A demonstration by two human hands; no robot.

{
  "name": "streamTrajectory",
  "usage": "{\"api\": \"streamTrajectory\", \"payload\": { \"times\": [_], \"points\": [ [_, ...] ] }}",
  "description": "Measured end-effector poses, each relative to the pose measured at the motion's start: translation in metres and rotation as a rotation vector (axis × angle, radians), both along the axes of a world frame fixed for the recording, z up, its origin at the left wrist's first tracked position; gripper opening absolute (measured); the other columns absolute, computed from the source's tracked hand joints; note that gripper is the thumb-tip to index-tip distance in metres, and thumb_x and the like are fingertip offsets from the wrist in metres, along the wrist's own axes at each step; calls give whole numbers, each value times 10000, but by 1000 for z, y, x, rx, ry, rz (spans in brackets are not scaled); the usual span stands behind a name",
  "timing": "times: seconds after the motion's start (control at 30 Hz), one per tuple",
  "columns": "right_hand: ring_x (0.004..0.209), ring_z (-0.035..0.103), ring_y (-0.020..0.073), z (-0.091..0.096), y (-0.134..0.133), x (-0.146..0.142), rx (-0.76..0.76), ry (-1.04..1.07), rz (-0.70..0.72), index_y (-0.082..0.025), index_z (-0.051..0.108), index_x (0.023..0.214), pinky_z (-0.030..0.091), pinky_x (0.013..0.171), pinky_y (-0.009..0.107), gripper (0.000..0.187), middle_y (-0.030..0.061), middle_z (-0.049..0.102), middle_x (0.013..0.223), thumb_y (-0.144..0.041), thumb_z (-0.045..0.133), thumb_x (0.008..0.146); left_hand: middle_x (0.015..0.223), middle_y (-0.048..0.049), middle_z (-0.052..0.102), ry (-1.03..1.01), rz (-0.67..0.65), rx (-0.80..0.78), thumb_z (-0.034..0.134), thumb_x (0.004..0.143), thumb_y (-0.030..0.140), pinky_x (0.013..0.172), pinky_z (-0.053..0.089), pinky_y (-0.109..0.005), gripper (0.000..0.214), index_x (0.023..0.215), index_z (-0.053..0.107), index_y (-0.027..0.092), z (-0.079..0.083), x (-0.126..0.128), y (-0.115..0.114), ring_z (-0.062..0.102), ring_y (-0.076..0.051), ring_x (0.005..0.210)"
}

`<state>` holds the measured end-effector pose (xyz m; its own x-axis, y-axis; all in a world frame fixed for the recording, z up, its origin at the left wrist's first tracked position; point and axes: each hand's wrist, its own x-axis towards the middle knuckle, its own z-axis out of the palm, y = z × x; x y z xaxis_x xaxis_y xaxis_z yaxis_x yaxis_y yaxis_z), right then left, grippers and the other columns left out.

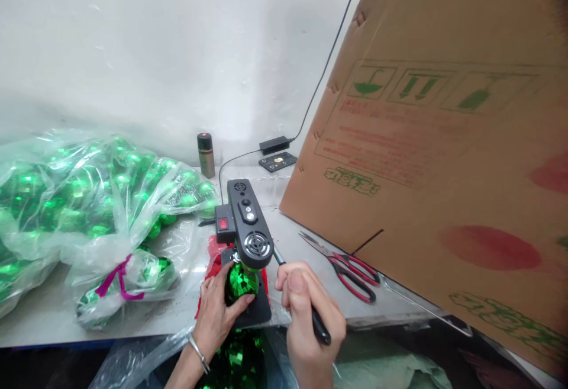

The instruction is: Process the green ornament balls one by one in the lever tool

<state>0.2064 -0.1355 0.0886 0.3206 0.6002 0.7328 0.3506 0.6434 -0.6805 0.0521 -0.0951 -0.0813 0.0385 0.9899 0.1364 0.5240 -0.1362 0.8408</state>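
Observation:
My left hand (218, 301), with a bangle at the wrist, is closed around a shiny green faceted ball ornament (242, 283). The ball sits beneath the head of a black bench-top machine (249, 223), over its flat base (255, 317). A red switch (223, 223) shows on the machine's left side. My right hand (310, 312) is wrapped round the black-handled lever (320, 328), whose metal rod runs up toward the machine. The top of the ball is hidden under the machine head. Red cloth or plastic (215, 259) lies around the base.
A clear plastic bag (106, 205) of green balls, with a purple tie (116, 279), fills the left. Scissors (350, 270) lie right, beside a large cardboard box (426, 140). Behind stand a small bottle (206, 155), a power adapter (274, 144) and a phone (278, 162). More green balls (239, 359) are below the table edge.

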Motion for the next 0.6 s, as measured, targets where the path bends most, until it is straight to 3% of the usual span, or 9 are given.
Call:
{"api": "streamTrajectory", "payload": {
  "times": [0.13, 0.3, 0.6],
  "points": [
    [652, 586, 86, 1, -1, 0, -3, -8, 0, -248, 508, 835, 439, 572, 214, 373, -46, 560, 746, -157, 473, 1195, 1367, -206, 825, -59, 43, 103, 825, 835, 520, 1190, 571, -721, 696, 1438, 719, 188, -13, 13, -1, 775, -465, 1297],
    [656, 595, 92, 0, -2, 1, -2, -11, 1, -248, 510, 832, 435, 572, 221, 374, -41, 574, 747, -152, 470, 1192, 1382, -215, 805, -200, -13, 45, 863, 753, 542, 1159, 606, -681, 819, 1456, 675, 165, -28, 20, 2, 770, -462, 1303],
    [636, 590, 119, -22, -7, 3, -11, -7, -27, -233, 595, 842, 409, 559, 275, 364, -13, 606, 758, -135, 488, 1176, 1356, -201, 812, -236, -33, -18, 868, 728, 579, 1180, 587, -671, 851, 1444, 672, 163, -22, 20, 5, 764, -460, 1292]
  ]
}}
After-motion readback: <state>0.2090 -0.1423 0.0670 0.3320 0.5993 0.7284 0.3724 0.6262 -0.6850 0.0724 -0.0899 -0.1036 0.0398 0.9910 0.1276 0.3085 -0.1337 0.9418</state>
